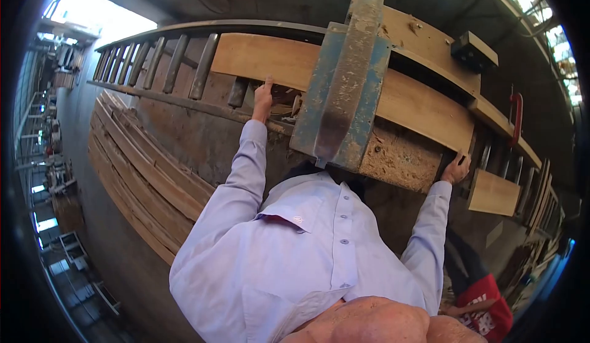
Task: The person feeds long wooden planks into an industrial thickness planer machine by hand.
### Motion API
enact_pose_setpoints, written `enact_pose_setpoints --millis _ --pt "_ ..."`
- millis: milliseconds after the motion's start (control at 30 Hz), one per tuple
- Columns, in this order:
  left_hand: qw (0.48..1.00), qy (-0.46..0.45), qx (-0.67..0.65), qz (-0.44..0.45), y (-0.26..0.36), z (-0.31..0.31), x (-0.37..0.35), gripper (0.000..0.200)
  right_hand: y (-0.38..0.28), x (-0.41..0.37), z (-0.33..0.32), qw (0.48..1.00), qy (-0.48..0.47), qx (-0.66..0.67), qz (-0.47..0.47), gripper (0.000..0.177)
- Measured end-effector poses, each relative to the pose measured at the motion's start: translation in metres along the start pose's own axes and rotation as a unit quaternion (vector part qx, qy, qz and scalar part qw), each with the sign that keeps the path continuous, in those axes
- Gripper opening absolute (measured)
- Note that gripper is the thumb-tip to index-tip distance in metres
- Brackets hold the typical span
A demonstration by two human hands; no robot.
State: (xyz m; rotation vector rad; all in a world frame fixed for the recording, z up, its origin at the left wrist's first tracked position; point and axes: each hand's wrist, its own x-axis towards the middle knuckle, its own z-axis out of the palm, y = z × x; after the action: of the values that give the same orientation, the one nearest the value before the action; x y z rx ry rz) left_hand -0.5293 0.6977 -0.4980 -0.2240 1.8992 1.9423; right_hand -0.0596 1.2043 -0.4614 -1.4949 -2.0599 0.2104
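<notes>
Clearly, left hand and right hand, well apart, grip the plank; the left sits beside the guard, so a slip could catch fingers.

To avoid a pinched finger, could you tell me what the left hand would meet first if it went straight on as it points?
The plank: the left hand points up at its lower edge, and a fingertip seems to touch it, though depth is unclear.
</notes>
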Motion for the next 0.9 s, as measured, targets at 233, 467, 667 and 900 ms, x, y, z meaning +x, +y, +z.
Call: enact_pose_setpoints --millis 233,467,667,900 --pt "0.993 0.064 0.080 0.055 -0.021 -0.002 0.018 0.063 -0.003 0.000 -0.009 0.999 -0.035 0.014 0.034 0.077" --pt "0.998 0.053 -0.003 0.037 -0.015 0.007 0.014 0.062 0.001 0.001 -0.007 0.999 -0.037 0.000 0.024 0.081" --pt "0.997 0.070 0.028 0.018 -0.004 0.013 0.002 0.064 -0.003 0.001 -0.008 0.999 -0.041 -0.003 0.032 0.076" --pt "0.997 0.030 0.074 -0.002 -0.005 0.000 0.012 0.053 -0.002 0.000 -0.005 0.999 -0.029 -0.008 0.028 0.069"
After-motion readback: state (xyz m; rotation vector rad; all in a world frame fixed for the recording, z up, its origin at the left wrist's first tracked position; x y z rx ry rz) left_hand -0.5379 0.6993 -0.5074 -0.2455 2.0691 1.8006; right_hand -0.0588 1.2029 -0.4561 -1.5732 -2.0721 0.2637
